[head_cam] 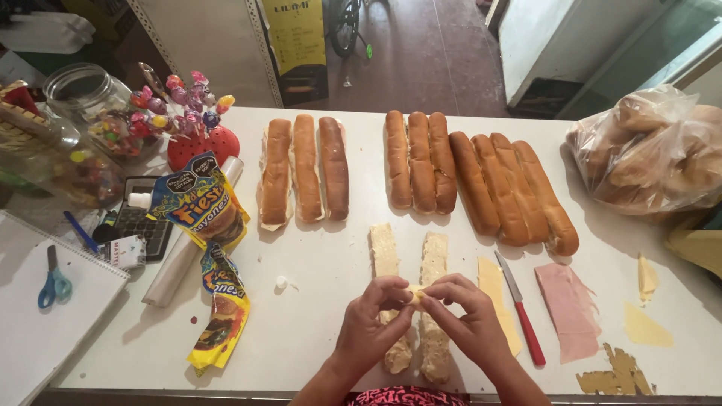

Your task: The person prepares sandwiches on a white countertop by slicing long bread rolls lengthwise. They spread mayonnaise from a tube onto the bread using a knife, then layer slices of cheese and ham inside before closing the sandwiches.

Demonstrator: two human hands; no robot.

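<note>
While nine long rolls (421,169) lay closed along the far side, left hand (374,319) and right hand (468,319) pinched one cheese piece (415,295) over the near split roll (410,301); ham slices (569,308) waited unused.

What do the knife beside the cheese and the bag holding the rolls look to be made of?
Knife: bright, thin blade, probably steel; glossy red handle, likely plastic. Bag: clear thin plastic film, judging by its wrinkles, glare and the rolls showing through.

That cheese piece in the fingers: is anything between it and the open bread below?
Nothing visible. Both hands, left and right, pinch the cheese piece directly over the open bread, and only air shows between them.
</note>
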